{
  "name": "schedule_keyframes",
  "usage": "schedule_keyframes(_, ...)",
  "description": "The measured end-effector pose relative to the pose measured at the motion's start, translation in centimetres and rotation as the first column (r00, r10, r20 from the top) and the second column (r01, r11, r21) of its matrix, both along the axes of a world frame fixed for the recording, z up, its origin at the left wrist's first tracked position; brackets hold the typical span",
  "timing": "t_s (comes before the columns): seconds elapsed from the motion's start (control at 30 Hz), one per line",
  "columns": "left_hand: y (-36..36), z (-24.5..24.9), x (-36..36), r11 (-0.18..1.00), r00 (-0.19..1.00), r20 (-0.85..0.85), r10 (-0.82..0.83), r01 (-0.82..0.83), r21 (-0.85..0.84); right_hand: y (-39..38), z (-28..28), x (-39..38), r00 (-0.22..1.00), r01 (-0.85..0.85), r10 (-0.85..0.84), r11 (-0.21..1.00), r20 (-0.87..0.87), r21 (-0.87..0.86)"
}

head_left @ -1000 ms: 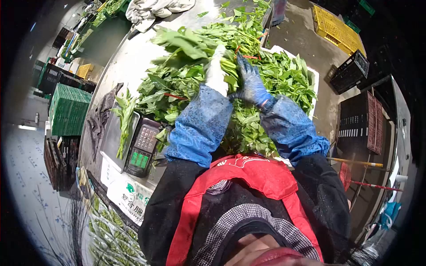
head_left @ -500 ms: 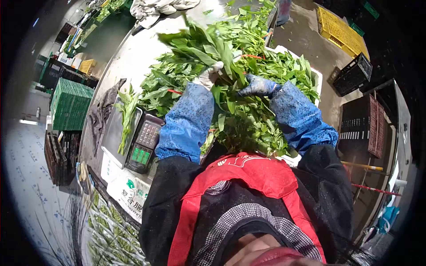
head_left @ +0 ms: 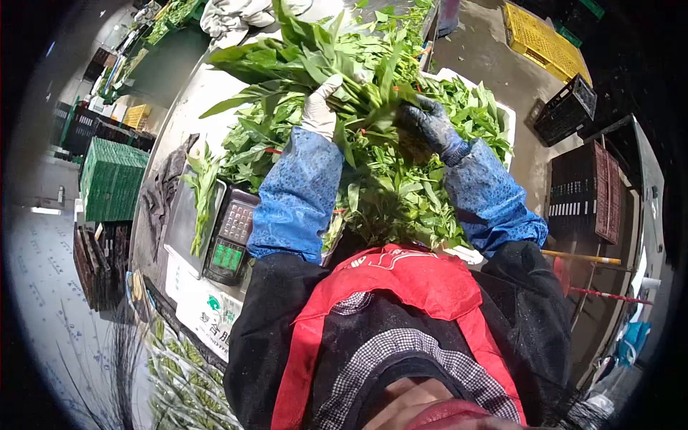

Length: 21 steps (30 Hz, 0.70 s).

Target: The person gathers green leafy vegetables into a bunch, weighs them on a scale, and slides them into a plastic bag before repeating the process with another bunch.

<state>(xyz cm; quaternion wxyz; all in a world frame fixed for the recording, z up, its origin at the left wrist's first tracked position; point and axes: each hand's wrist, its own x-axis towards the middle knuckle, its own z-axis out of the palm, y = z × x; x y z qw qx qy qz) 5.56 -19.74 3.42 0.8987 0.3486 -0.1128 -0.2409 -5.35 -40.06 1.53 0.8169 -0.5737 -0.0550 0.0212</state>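
Observation:
My left hand [head_left: 320,107], in a white glove, is closed around a bunch of leafy greens [head_left: 287,64]. The bunch lies on its side, its leaves to the upper left and its cut stems to the right. At the stem end is my right hand [head_left: 433,127], in a stained blue-grey glove, its fingers curled; whatever lies between them is hidden. Below both hands, more leafy greens [head_left: 401,208] fill a white foam box [head_left: 509,122]. Red ties [head_left: 273,151] show among the greens heaped on the table.
A scale [head_left: 231,233] with a keypad and green display stands left of my left arm, a few loose stems [head_left: 204,197] on its tray. A dark cloth [head_left: 168,193] lies beyond. Green crates [head_left: 115,179] are stacked at left; a yellow crate [head_left: 545,43] and black crate [head_left: 566,111] sit at right.
The bunch has moved to the left and tipped flatter, with my left hand shifting slightly left and up. My right hand has moved a little up and right, and its fingers have shifted at the stems.

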Motion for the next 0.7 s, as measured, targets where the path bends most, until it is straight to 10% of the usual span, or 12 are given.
schedule_keyframes(0.1, 3.0, -2.7, -0.9, 0.988, 0.986, 0.081, -0.149, 0.145, 0.053, -3.2, -4.8, -0.4, 0.978, -0.174, 0.202, 0.668, -0.048, -0.724)
schedule_keyframes(0.3, 5.1, -8.6, -3.0, 1.000, 0.985, -0.172, -0.020, 0.023, 0.019, -4.0, -4.9, -0.3, 0.849, -0.515, 0.299, 0.646, -0.435, -0.563)
schedule_keyframes(0.37, 7.0, -9.3, -3.7, 0.997, 0.997, 0.061, -0.055, 0.058, -0.053, -5.9, -8.5, 0.4, 0.893, -0.446, 0.266, 0.633, -0.364, -0.633)
schedule_keyframes(0.43, 7.9, -9.3, -4.4, 0.999, 0.996, -0.091, -0.003, -0.002, -0.050, -5.7, -9.8, 0.7, 0.947, -0.310, 0.160, 0.687, -0.280, -0.657)
schedule_keyframes(0.47, 8.6, -9.7, -4.3, 0.999, 0.989, -0.145, -0.031, 0.025, -0.042, -5.4, -9.8, 1.4, 0.954, -0.290, 0.223, 0.498, -0.202, -0.818)
schedule_keyframes(0.5, 8.9, -9.5, -4.4, 0.996, 0.964, -0.252, -0.091, 0.081, -0.048, -4.2, -8.3, 2.1, 0.842, -0.527, 0.228, 0.541, -0.489, -0.656)
schedule_keyframes(0.57, 8.6, -9.6, -4.3, 0.999, 0.997, -0.065, 0.031, -0.029, 0.030, -2.2, -9.3, 3.5, 0.915, -0.385, -0.030, 0.244, -0.403, -0.890)
schedule_keyframes(0.7, 7.0, -8.7, -5.1, 0.995, 0.986, -0.152, 0.062, -0.050, 0.087, 2.5, -12.5, 6.4, 0.890, -0.360, -0.131, 0.381, -0.436, -0.851)
